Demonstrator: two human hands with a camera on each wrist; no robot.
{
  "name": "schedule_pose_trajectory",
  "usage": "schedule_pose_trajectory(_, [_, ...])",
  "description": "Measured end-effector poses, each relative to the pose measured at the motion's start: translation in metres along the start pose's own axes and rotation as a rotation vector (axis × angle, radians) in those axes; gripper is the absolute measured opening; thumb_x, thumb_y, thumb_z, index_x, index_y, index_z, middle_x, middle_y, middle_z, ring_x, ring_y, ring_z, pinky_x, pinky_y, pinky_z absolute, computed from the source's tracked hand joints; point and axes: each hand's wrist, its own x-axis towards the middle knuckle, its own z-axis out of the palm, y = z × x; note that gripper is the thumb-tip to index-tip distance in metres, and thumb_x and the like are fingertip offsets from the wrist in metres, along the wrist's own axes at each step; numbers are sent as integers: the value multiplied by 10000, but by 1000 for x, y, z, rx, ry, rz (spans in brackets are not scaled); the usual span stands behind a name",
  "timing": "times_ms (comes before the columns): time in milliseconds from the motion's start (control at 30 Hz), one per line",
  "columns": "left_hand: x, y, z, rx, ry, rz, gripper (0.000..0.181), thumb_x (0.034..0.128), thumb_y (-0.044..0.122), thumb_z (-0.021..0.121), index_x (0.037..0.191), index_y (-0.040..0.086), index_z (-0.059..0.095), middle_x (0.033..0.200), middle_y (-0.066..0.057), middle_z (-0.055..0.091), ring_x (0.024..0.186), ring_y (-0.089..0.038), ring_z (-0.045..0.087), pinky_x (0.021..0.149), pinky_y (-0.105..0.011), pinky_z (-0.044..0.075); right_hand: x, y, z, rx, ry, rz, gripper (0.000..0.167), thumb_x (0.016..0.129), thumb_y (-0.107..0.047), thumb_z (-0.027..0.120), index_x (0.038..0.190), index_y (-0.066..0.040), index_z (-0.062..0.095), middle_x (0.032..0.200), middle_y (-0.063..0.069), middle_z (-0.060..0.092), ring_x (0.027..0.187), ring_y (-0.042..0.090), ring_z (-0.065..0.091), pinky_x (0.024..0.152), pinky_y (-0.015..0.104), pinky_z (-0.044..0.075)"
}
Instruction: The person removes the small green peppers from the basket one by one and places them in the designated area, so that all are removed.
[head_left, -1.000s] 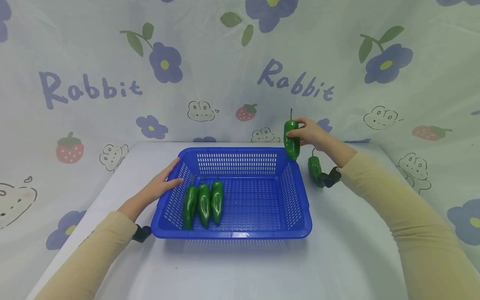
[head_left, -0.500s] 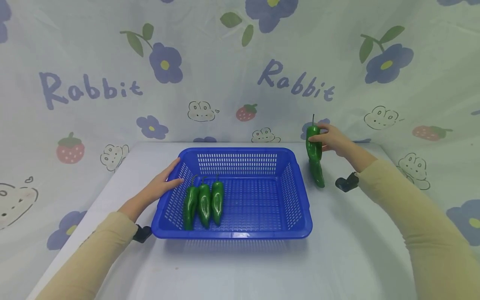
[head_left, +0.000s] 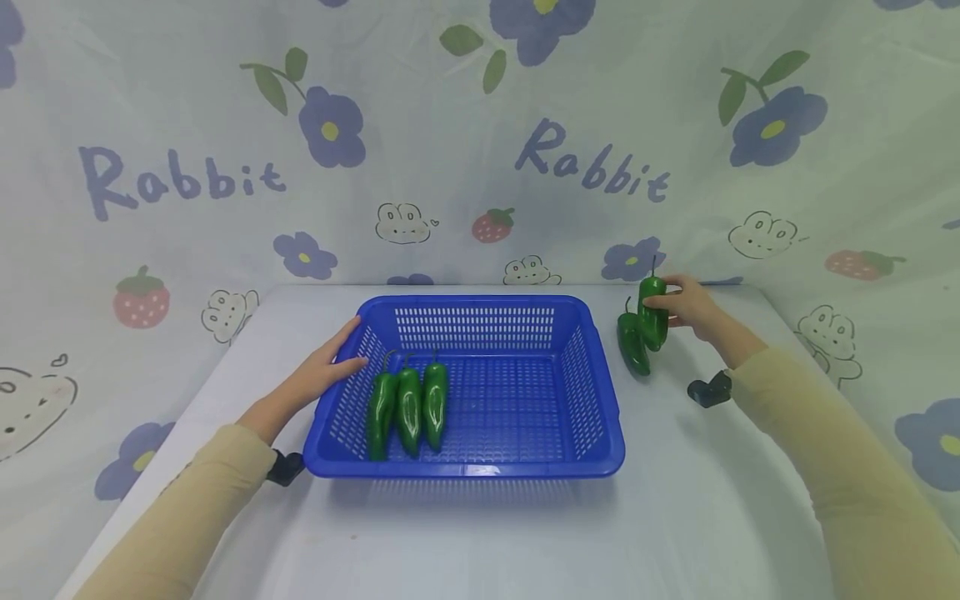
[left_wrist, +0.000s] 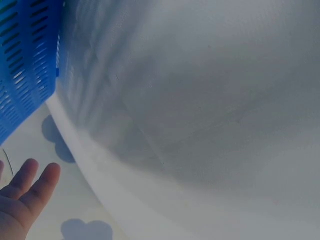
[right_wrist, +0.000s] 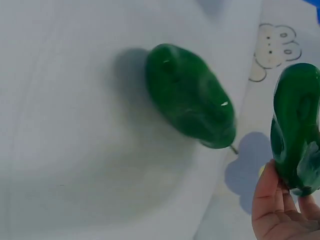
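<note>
My right hand (head_left: 692,307) pinches a green chili pepper (head_left: 652,313) near its stem end, to the right of the basket. In the right wrist view this held pepper (right_wrist: 296,125) stands at the right edge, gripped by thumb and fingers. Just left of it, another green pepper (head_left: 633,343) lies on the table. At the basket's left side, my left hand (head_left: 318,367) rests on the rim of the blue plastic basket (head_left: 463,470) with its fingers straight. Several fingers of the left hand (left_wrist: 30,192) show beside the basket in the left wrist view.
Inside the basket, three green peppers (head_left: 408,410) lie side by side at the left. A white-covered table (head_left: 480,542) carries everything. Behind it hangs a printed cloth (head_left: 435,150) with flowers, rabbits and strawberries.
My right hand has carried its pepper from above the basket's back right corner to the right, then lowered it beside the lying pepper. The left hand and basket have stayed put.
</note>
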Motion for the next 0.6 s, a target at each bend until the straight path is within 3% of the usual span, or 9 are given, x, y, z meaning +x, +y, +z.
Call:
schedule_pose_trajectory(267, [0, -2, 0, 2, 2, -1, 747, 920, 247, 478, 1479, 108, 2, 1482, -294, 87, 1279, -538, 232, 998, -662, 224, 4, 30, 2, 50, 21, -49, 751, 927, -251, 521, 1449, 26, 57, 1383, 342, 292, 1180, 420, 417, 995, 479, 385])
schedule_pose_trajectory(600, [0, 0, 1, -3, 3, 1, 751, 918, 229, 485, 1479, 111, 1, 1482, -294, 89, 1278, -537, 237, 997, -659, 231, 12, 56, 10, 125, 38, 33, 761, 931, -297, 501, 1466, -39, 24, 1442, 331, 180, 1268, 458, 330, 1043, 482, 327])
